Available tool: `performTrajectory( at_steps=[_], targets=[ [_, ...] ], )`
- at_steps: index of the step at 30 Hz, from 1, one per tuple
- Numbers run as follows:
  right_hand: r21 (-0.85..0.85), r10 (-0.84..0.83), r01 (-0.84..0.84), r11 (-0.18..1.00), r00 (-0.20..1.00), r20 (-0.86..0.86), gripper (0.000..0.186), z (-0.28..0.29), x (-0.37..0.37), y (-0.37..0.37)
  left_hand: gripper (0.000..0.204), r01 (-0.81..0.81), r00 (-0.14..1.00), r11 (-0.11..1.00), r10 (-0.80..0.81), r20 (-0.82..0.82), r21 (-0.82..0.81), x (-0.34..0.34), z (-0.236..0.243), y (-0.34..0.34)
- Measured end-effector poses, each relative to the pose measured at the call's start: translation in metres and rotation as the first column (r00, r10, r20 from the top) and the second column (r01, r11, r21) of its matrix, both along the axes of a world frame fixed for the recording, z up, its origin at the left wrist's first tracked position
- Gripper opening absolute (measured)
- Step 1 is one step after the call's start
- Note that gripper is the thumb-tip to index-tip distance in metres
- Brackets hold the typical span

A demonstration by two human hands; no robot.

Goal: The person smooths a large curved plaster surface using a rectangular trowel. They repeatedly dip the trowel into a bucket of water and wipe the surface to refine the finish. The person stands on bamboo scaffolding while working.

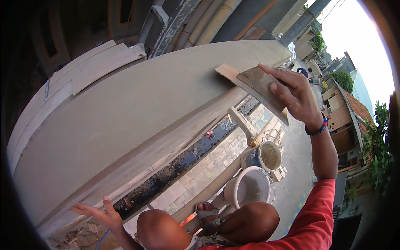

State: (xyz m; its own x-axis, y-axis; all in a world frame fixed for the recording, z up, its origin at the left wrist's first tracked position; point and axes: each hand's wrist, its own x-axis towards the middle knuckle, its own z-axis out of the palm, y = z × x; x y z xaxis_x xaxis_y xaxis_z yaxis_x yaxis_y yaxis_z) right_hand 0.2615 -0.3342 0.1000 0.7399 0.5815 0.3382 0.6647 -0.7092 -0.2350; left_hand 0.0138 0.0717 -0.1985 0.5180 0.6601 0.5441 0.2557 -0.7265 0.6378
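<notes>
My right hand (298,93) grips a wooden plastering float (256,85), a thin flat board with a trapezoid grip piece. The fingers lie over the grip piece, thumb in front. One end of the float overlaps the right part of a smooth grey plastered surface (125,108); whether it touches there I cannot tell. That surface runs from lower left to upper right. At the lower left, my left hand (102,214) is open with fingers stretched out, holding nothing. It is by the lower edge of the plastered surface, and contact is unclear.
Wooden boards (104,64) line the surface's far edge. Below runs a ditch with dark water (189,155) beside paving. A white bucket (230,191) and a blue-sided bucket (249,158) stand near my knees. Bamboo poles (210,23) lean behind. People (303,72) are farther down the street.
</notes>
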Motion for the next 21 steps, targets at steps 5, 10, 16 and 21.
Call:
performTrajectory(
  at_steps=[5,10,16,21],
  targets=[
    [0.429,-0.347,0.307,0.85,0.938,0.015,0.051,0.009,0.031,-0.081,0.092,0.045,0.998,0.999,-0.045,-0.053,-0.004,-0.002,-0.002,-0.003],
    [0.67,-0.356,0.473,0.572,0.879,-0.317,0.058,-0.048,0.031,-0.126,0.094,0.059,0.992,0.995,-0.067,-0.104,-0.075,-0.005,0.013,-0.008],
    [0.736,-0.208,0.216,0.642,0.972,-0.104,0.054,-0.067,-0.007,-0.082,0.102,0.138,0.97,0.978,-0.166,-0.18,-0.158,-0.021,0.009,0.005],
    [0.486,-0.258,0.154,0.86,0.954,0.154,0.05,-0.07,-0.041,-0.069,0.107,0.194,0.963,0.972,-0.215,-0.161,-0.134,-0.009,0.003,0.005]
  ],
)
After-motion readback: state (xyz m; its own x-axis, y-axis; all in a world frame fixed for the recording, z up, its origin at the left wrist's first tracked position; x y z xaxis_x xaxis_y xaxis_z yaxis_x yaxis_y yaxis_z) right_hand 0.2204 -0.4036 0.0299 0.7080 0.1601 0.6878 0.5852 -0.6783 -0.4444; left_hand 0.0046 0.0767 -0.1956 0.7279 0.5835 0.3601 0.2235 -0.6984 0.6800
